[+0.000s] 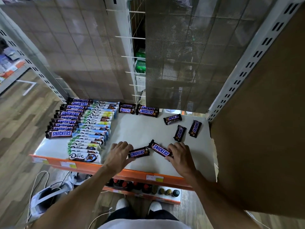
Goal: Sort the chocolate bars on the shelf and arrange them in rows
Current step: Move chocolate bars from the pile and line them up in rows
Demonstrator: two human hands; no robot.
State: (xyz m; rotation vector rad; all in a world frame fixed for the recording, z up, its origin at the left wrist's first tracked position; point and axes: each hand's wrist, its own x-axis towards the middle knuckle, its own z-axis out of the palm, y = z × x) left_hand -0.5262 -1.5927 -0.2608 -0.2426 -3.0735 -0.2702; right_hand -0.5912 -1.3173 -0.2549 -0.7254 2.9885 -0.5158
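My left hand [119, 153] pinches a small brown Snickers bar [139, 152] at the front of the grey shelf [142, 129]. Beside it my right hand [179, 156] grips a second Snickers bar [160, 149] that lies at a slant. A row of Snickers bars [66, 119] runs along the shelf's left side, with a row of white Dove bars [92, 129] next to it. Two Snickers stacks [138, 109] stand at the back. Three loose Snickers bars [179, 133] lie scattered at the right.
A brown cardboard panel [264, 129] walls the right side. Perforated white uprights [247, 66] and a wire grid [133, 63] frame the back. The shelf's orange front lip [132, 172] carries price tags. Bottles [142, 187] stand on the lower shelf; a bag and cables [46, 197] lie on the floor.
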